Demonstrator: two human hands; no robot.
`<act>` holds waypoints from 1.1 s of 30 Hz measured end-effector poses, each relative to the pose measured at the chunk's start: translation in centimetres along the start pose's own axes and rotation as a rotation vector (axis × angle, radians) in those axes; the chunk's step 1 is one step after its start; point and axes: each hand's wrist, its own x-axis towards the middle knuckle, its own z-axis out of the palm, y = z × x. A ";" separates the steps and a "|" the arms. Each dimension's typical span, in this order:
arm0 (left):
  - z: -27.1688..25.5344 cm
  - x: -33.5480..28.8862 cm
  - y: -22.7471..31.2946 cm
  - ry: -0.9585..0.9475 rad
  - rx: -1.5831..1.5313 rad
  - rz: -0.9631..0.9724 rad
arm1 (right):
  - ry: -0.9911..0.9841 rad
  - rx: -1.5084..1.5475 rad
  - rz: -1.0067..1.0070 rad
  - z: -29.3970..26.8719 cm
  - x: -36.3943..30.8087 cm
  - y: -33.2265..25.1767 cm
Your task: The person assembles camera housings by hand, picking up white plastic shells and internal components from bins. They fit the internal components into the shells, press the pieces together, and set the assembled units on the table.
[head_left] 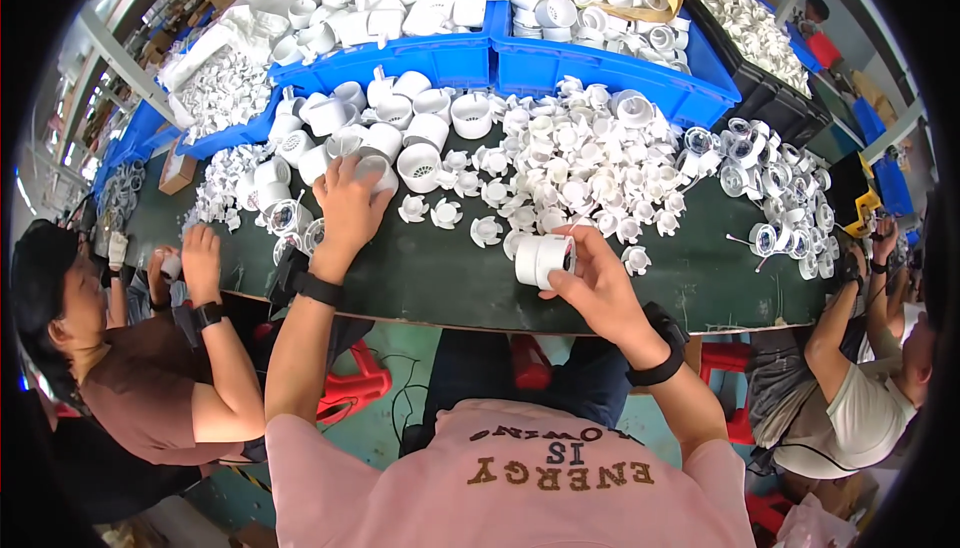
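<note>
Right hand [592, 283]: grips white plastic cylinder [540, 261] over dark-green flat surface [440, 283], near its front edge;
Left hand [347, 206]: touches round white plastic cup [378, 174], farther from that edge; cannot tell whether gripping

- Fisheye head view looks down and forward over the pink shirt [450, 518], lower centre.
- Left hand [350, 203] and right hand [602, 286] are near, mid-frame; blue bins [440, 63] farther, upper centre.

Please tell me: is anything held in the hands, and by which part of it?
The right hand holds a white cylindrical part by its right-hand end. The left hand is at a white cup; whether it grips cannot be told.
</note>
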 end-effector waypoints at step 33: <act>-13.3 -5.0 18.6 -0.064 -1.396 -0.261 | -0.090 -0.739 -0.488 2.1 -4.8 -5.5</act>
